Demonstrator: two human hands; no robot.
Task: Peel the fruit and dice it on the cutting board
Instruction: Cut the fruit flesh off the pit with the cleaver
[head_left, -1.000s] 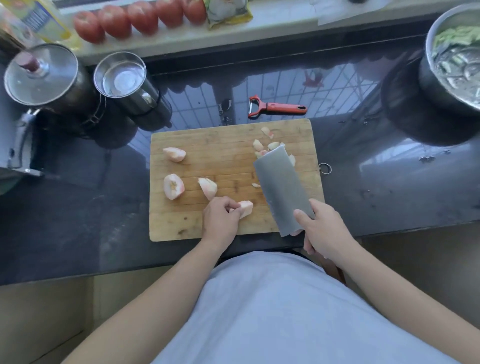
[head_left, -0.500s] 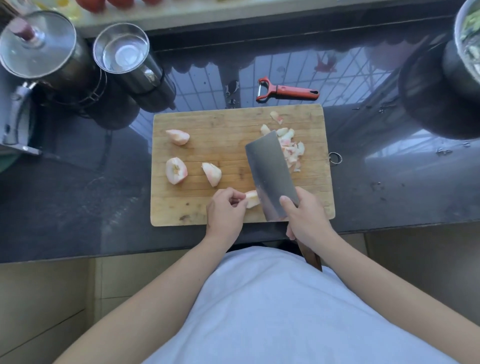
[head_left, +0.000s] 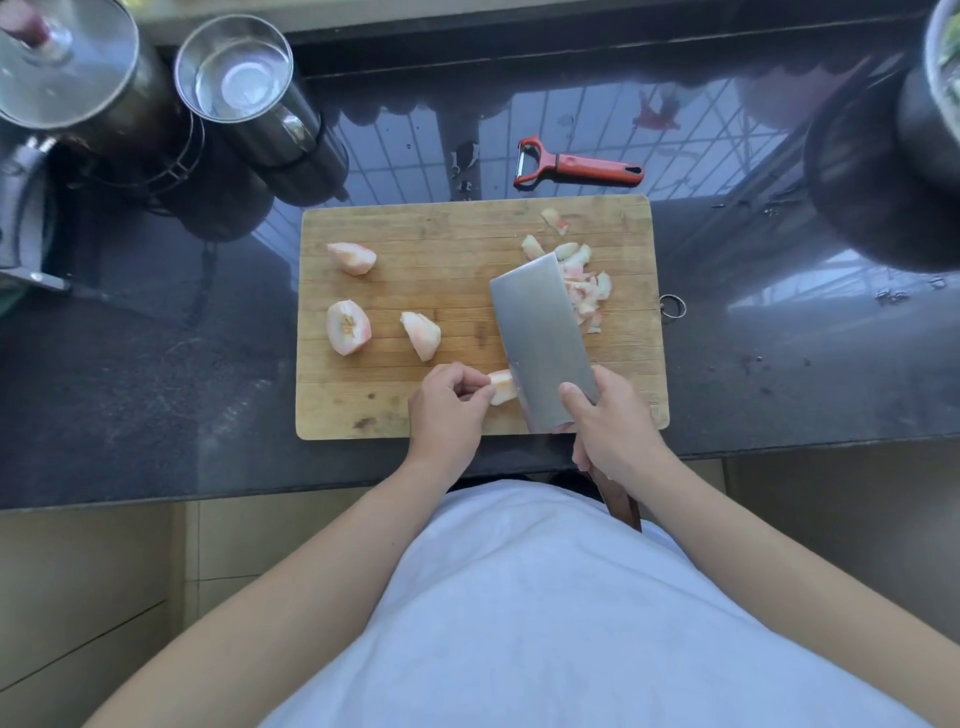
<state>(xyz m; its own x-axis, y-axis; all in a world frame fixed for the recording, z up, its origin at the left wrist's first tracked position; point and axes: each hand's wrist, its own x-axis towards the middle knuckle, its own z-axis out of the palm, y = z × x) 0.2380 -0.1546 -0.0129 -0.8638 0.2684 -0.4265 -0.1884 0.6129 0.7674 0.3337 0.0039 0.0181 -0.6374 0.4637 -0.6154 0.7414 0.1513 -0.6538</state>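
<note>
At the near edge of the board (head_left: 363, 410), the left hand (head_left: 449, 410) pinches a small peeled wedge (head_left: 501, 387) between curled fingers (head_left: 475, 387), and the right hand (head_left: 613, 431) is wrapped round the cleaver (head_left: 543, 343) where blade meets handle, forefinger laid on the flat. The blade touches the wedge's right end. The wedge looks soft, wet and slippery, so a hold well back from the edge with fingertips tucked seems wise, and light pressure should avoid bruising it.

Farther up the board lie three larger pieces: one just past the left hand (head_left: 422, 335), a cored one (head_left: 347, 327) to its left, another (head_left: 352, 257) beyond. Dice (head_left: 587, 291) are heaped right of the blade. On the counter (head_left: 156, 364) behind the board rests a red peeler (head_left: 576, 167).
</note>
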